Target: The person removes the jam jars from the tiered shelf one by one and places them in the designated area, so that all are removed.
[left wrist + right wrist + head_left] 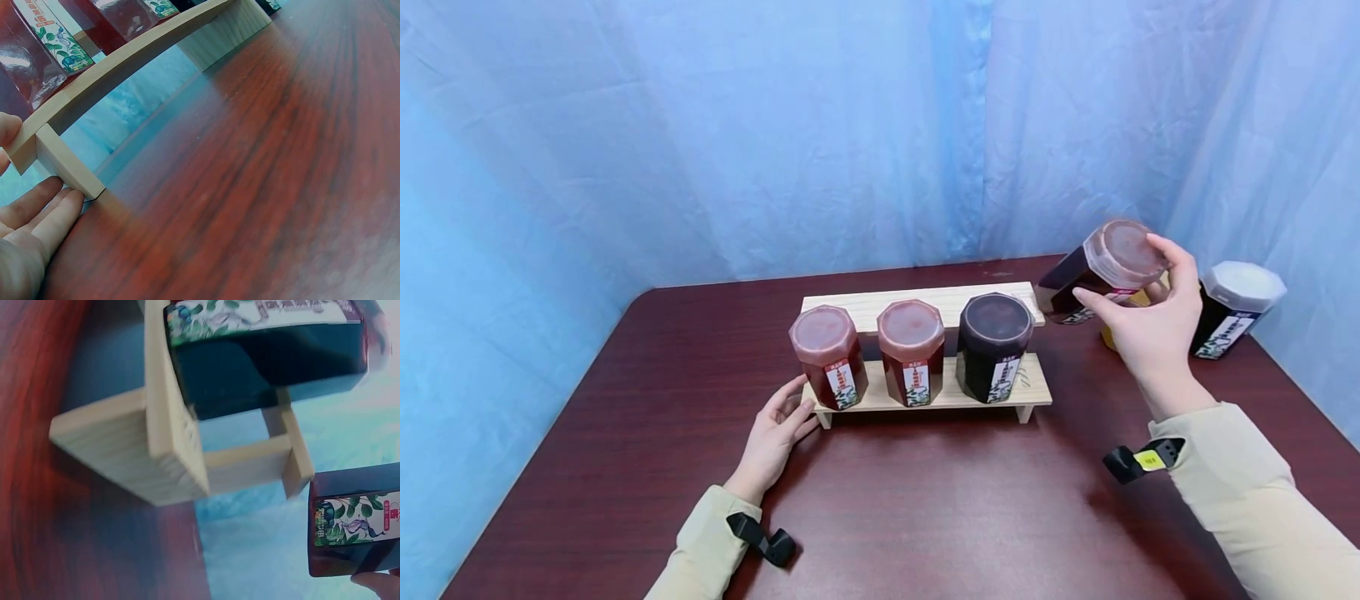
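Note:
My right hand [1161, 329] grips a dark-filled jar [1063, 283] round its lid end, thumb in front and fingers behind. The jar is tilted, its base close by the right end of the rack's upper shelf [917, 307]. In the right wrist view the held jar [356, 519] shows a leaf-patterned label beside the rack. My left hand [775, 429] touches the left end of the wooden two-tier rack [880, 402]. In the left wrist view, straight fingers [56, 215] lie against the rack's leg [69, 162], with other fingertips at the board's end.
On the lower shelf stand two reddish jars, a left jar [829, 354] and a middle jar [912, 350], and a darker jar [994, 346] at right. Behind my right hand are a white-lidded jar [1236, 308] and a partly hidden yellow thing [1108, 337]. Blue curtains [820, 142] enclose the table [925, 492].

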Demonstrator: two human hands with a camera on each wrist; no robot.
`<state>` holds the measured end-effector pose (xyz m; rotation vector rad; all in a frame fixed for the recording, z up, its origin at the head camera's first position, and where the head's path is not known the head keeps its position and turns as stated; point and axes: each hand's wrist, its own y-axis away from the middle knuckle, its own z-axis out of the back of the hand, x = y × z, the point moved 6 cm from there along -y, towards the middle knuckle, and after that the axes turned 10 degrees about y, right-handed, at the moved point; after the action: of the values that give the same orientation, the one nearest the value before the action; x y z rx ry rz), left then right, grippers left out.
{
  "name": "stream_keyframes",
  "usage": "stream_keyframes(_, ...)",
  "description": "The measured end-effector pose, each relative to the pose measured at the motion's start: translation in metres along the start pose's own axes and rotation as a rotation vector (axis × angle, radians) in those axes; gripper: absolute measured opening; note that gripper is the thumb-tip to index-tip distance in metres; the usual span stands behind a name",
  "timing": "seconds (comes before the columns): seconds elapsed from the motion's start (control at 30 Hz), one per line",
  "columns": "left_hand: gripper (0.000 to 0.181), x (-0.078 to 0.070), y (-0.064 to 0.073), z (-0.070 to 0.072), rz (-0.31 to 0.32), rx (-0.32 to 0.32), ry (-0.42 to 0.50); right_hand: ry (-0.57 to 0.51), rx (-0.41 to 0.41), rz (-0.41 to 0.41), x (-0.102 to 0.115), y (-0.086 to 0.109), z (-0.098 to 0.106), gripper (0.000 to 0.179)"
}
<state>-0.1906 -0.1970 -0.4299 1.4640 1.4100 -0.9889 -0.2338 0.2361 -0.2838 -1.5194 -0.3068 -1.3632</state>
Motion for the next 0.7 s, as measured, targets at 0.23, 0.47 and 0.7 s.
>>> stream_keyframes(0.23,0.048,0.001,0.000,-0.001,0.008,-0.002,0.011,0.114,0.031,-0.017,-0.018,0.004,0.005,0.083)
stream_keyframes(0.47,0.048,0.002,0.000,-0.001,0.024,0.000,0.001,0.220,0.090,-0.021,-0.037,0.010,0.003,0.085)
stream_keyframes(0.7,0.048,0.002,-0.001,0.001,0.026,-0.005,-0.017,0.297,0.163,-0.064,-0.049,0.011,-0.005,0.082)
